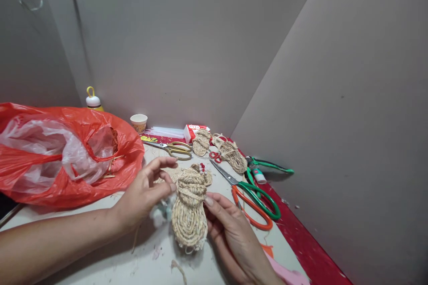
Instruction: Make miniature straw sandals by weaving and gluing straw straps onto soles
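Observation:
A small woven straw slipper (190, 222) is held above the table, its coiled oval sole toward me and a braided strap across its middle. My right hand (230, 234) grips its right edge between thumb and fingers. Close to the upper left of the slipper is my left hand (150, 189), fingers bent and thumb tip against a fingertip; whatever is in that pinch is too small to make out. Red and white beads (202, 168) show at the slipper's far end, by another straw piece (169, 173) partly hidden behind my left hand.
Green-and-orange-handled scissors (257, 202) lie at right, near green-handled pliers (272, 165). Gold-handled scissors (179, 150), finished straw slippers (201, 142) and a red-and-white box (192, 131) sit at the back. A red plastic bag (130, 142) fills the left; a paper cup (138, 121) stands behind.

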The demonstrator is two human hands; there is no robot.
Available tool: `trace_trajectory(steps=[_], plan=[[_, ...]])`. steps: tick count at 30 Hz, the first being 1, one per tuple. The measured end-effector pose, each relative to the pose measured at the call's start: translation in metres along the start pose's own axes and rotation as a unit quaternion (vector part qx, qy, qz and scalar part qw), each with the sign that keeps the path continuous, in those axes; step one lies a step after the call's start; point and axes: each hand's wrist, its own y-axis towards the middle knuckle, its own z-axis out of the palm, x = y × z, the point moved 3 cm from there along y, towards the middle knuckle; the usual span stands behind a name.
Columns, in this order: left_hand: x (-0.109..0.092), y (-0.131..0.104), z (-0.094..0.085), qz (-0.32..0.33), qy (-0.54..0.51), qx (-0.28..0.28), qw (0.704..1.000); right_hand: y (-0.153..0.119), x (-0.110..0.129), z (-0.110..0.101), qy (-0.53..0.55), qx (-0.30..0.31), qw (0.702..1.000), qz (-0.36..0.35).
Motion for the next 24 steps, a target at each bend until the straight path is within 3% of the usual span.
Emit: trace_trajectory(steps=[3, 9, 15, 24], plan=[[-0.014, -0.001, -0.002, 0.045, 0.053, 0.002, 0.998, 0.000, -0.003, -0.001, -0.003, 0.010, 1.000, 0.012], [-0.020, -0.005, 0.003, 0.024, 0.218, 0.115, 0.969, 0.000, -0.006, 0.000, -0.029, 0.003, 0.999, 0.020], [-0.012, -0.003, 0.005, -0.016, 0.163, 0.140, 0.976, -0.001, -0.009, -0.001, -0.066, -0.031, 0.997, 0.025], [-0.010, 0.001, 0.008, -0.112, 0.093, 0.147, 0.978, -0.001, -0.012, -0.001, -0.088, -0.031, 0.995, 0.034]])
